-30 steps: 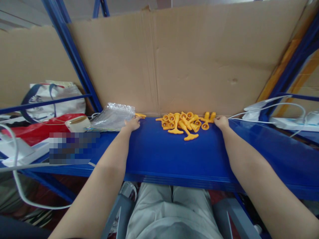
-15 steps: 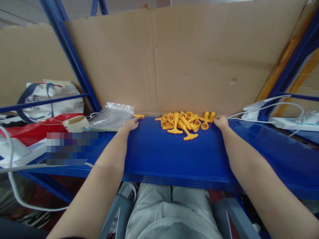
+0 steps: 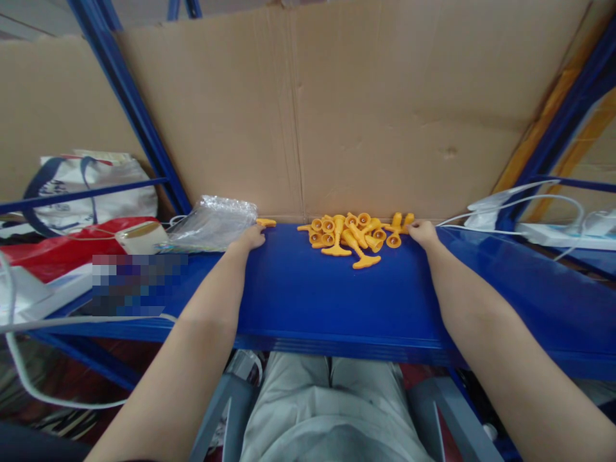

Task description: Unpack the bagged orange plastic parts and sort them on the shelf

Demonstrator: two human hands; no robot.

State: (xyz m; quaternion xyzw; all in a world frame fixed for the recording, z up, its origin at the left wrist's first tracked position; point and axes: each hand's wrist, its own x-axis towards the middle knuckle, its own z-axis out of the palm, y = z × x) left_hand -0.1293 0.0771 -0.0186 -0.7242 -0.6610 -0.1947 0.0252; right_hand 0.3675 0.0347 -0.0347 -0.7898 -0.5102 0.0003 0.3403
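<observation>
My left hand (image 3: pixel 253 237) rests at the back of the blue shelf, by the right edge of a clear plastic bag (image 3: pixel 212 221). Its fingers lie loosely over the surface, just in front of a single yellow T-shaped handle (image 3: pixel 266 222). Across the shelf, my right hand (image 3: pixel 423 232) has its fingertips together against a yellow T-shaped handle (image 3: pixel 408 219) at the right end of a pile. That pile of yellow handles (image 3: pixel 353 232) lies between my hands, several with round hollow ends facing me. One handle (image 3: pixel 366 262) lies nearest me.
A cardboard wall (image 3: pixel 375 115) stands behind the blue shelf (image 3: pixel 332 301). To the left are a white bag (image 3: pixel 106 192), a red bag (image 3: pixel 72 247) and a white cable (image 3: pixel 86 322). A power strip (image 3: pixel 568 236) and cables are at the right.
My right hand has shifted slightly left, its fingertips now overlapping the end handle. My left hand stays beside the plastic bag. The whole view has shifted a little.
</observation>
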